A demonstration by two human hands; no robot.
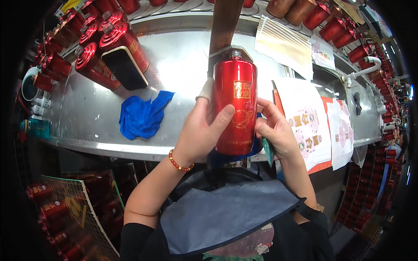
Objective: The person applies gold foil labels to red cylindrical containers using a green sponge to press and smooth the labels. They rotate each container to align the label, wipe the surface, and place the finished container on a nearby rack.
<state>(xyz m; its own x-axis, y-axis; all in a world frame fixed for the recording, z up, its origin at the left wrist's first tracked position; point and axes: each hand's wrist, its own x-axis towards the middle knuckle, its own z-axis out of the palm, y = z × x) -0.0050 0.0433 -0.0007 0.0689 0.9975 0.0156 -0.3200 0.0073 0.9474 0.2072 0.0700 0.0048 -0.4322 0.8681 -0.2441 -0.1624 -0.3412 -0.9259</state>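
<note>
A glossy red bottle (240,104) with gold printing and a clear stopper is before me, its base towards me. Around its left side goes my left hand (204,127), thumb across the front; a pale fabric cover sits on one finger. The other fingers are hidden behind the bottle. My right hand (277,129) is at the bottle's right edge with fingers curled, holding a flat teal tool (268,151), apparently a scraper. Behind the bottle's neck is a metal bracket (243,53) on a brown post (225,24). Dark blue cloth (258,148) shows behind the bottle's lower end.
A crumpled blue cloth (142,115) lies on the metal table (183,55). At left, a smartphone (125,68) leans against several red bottles (93,67). Printed transfer sheets (290,98) and striped paper (282,44) lie right. Bottles line the far conveyor (189,6).
</note>
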